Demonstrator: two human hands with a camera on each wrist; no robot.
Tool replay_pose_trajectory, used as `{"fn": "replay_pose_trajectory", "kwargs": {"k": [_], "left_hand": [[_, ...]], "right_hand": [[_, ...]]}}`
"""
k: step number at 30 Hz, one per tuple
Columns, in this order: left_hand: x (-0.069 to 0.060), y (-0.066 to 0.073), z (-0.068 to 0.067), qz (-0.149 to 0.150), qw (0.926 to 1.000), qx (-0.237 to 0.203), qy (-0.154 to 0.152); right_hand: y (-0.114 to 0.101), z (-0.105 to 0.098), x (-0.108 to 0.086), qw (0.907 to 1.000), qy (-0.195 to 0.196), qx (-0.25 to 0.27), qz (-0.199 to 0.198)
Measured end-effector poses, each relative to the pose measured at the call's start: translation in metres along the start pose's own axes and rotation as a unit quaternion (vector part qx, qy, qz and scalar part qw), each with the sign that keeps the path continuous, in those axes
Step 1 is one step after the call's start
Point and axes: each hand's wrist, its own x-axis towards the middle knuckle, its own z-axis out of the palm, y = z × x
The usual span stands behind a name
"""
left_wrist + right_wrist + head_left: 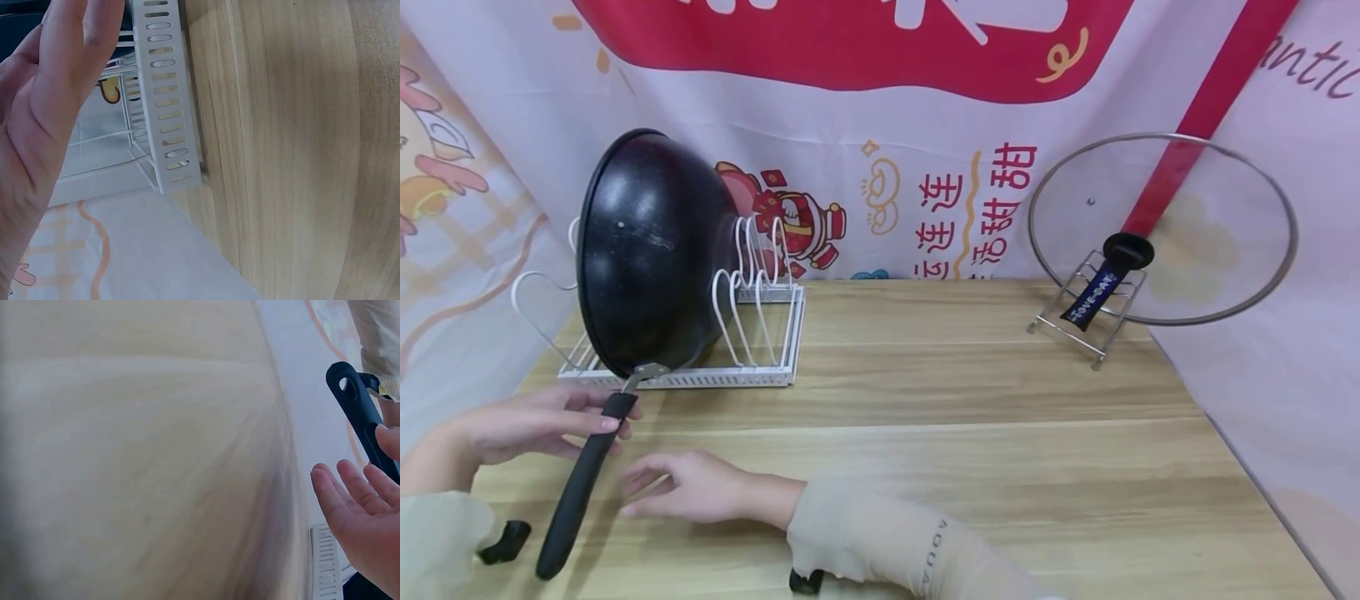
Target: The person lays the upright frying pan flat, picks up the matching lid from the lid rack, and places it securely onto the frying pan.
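Observation:
A black wok (655,250) stands on its side in a white wire rack (760,375), its long black handle (580,492) slanting down toward me. My left hand (538,425) is at the upper part of the handle, thumb across the front and fingertips showing past its far side. In the left wrist view that hand (44,106) covers part of the rack. To the right of the handle, my right hand (692,487) hovers with loosely bent fingers, holding nothing. The right wrist view shows its fingers (365,500) apart from the handle (359,406).
At the right, a glass lid (1217,242) with a black knob (1127,250) leans on a small metal stand (1101,350). Everything stands on a wooden tabletop (925,433). A printed cloth (880,117) hangs behind it.

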Motion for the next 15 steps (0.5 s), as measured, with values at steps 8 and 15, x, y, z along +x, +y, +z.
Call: {"fn": "replay_pose_trajectory", "kwargs": {"k": [8, 15], "left_hand": [[0.001, 0.002, 0.0, -0.015, 0.9998, 0.009, 0.012], [0.001, 0.002, -0.002, -0.004, 1.0, 0.0, -0.007]], "right_hand": [[-0.01, 0.007, 0.006, 0.9956, 0.003, 0.085, 0.039], [-0.013, 0.013, 0.01, 0.9917, 0.019, 0.12, 0.041]]}}
